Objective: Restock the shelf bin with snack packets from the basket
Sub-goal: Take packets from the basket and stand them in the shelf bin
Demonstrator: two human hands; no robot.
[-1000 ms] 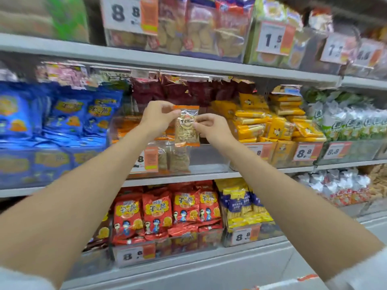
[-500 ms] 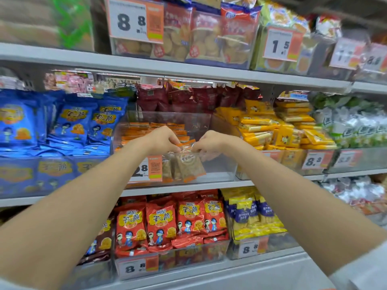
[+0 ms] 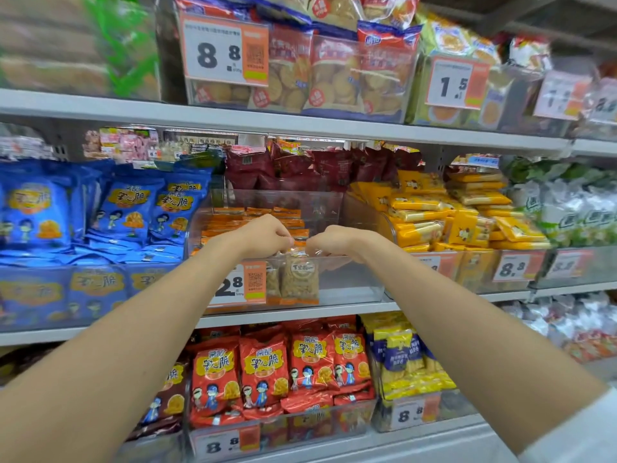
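Left hand point(image 3: 267, 237) and right hand point(image 3: 337, 242) each pinched the top seam of 1 small clear, orange-edged snack packet point(image 3: 299, 279), which stood upright against the front wall of the clear plastic shelf bin point(image 3: 350, 282), left of its middle. Placing looked nearly done; the next move probably called for both hands to let go, then fetch another packet from the basket, out of view.

A bin point(image 3: 350, 282) sits on the middle shelf point(image 3: 300, 316). Inside, against its front wall, a packet point(image 3: 299, 279) stands upright just right of the price tag point(image 3: 238, 284). The left hand point(image 3: 267, 237) and right hand point(image 3: 334, 242) pinch its top. A stack point(image 3: 233, 225) lies behind, at the left.
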